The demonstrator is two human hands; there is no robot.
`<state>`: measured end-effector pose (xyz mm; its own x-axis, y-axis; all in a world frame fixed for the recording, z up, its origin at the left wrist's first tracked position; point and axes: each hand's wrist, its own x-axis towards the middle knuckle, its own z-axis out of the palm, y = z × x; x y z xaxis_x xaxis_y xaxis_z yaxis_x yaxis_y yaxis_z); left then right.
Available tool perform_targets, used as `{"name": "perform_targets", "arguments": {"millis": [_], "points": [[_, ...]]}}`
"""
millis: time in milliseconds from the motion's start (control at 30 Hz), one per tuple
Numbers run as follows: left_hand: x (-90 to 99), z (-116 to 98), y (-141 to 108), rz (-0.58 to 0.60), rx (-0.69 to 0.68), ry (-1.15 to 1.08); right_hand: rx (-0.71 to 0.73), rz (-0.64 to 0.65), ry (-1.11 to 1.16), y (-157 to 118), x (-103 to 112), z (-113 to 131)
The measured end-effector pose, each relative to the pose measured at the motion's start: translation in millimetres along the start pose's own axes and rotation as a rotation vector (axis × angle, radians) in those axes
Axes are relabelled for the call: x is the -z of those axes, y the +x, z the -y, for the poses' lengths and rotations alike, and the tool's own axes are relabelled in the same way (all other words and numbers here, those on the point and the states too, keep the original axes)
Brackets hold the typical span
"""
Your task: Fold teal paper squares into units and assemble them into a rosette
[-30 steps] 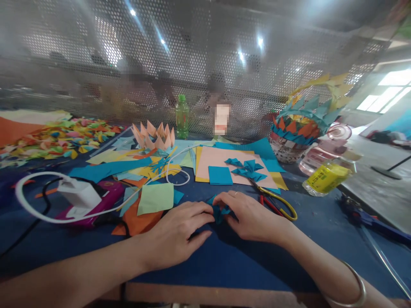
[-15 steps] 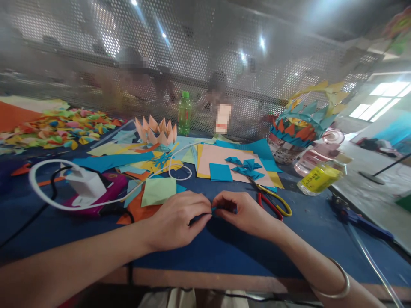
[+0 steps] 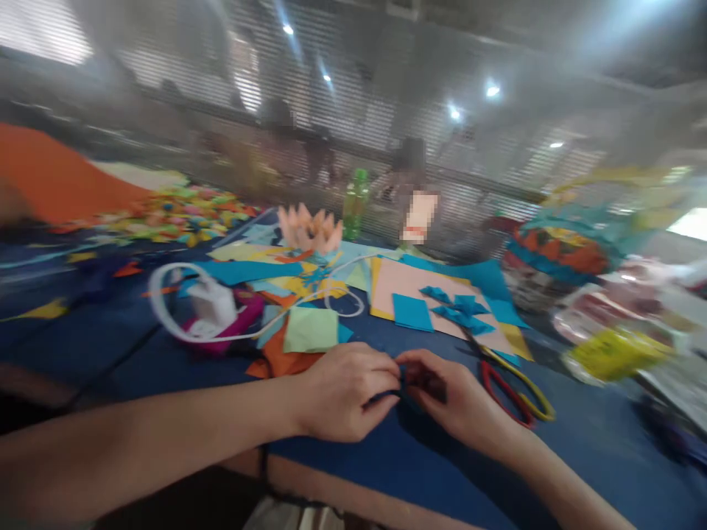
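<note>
My left hand [image 3: 353,390] and my right hand [image 3: 450,390] meet fingertip to fingertip just above the blue tabletop. Between them is a small piece of blue paper [image 3: 402,374], mostly hidden and blurred; both hands pinch it. Beyond my fingers lie a stack of blue paper squares [image 3: 413,312] and several folded blue paper pieces [image 3: 467,305], on a pink sheet [image 3: 395,278]. Scissors [image 3: 513,390] with red and yellow handles rest right of my right hand. A pale green paper square [image 3: 311,330] sits beyond my left hand, over orange paper [image 3: 287,359].
A magenta power strip [image 3: 248,313] with a white charger [image 3: 213,303] and looping cable stands at left. Behind are a peach paper ring [image 3: 310,232], a green bottle [image 3: 356,206] and scattered paper bits [image 3: 182,213]. At right are a paper basket [image 3: 557,258] and a yellow-labelled bottle [image 3: 616,353].
The view has swung left and tilted, so everything appears shifted to the right. My hands stay together at the small blue paper with nearly the same grip.
</note>
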<state>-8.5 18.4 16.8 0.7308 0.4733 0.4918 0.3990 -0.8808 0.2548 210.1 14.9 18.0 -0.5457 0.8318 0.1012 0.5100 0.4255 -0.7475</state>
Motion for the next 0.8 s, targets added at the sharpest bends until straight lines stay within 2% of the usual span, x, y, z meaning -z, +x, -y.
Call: {"name": "perform_targets", "arguments": {"millis": [133, 433, 800], "points": [[-2.4, 1.7, 0.4, 0.043, -0.031, 0.039, 0.007, -0.021, -0.063, -3.7, -0.6, -5.7], [-1.2, 1.6, 0.6, -0.005, -0.087, 0.060, 0.102, -0.044, -0.096, -5.0, 0.1, -0.3], [-2.3, 2.4, -1.8, 0.028, -0.015, 0.039, 0.025, -0.072, -0.145, -2.5, 1.5, -2.9]]}}
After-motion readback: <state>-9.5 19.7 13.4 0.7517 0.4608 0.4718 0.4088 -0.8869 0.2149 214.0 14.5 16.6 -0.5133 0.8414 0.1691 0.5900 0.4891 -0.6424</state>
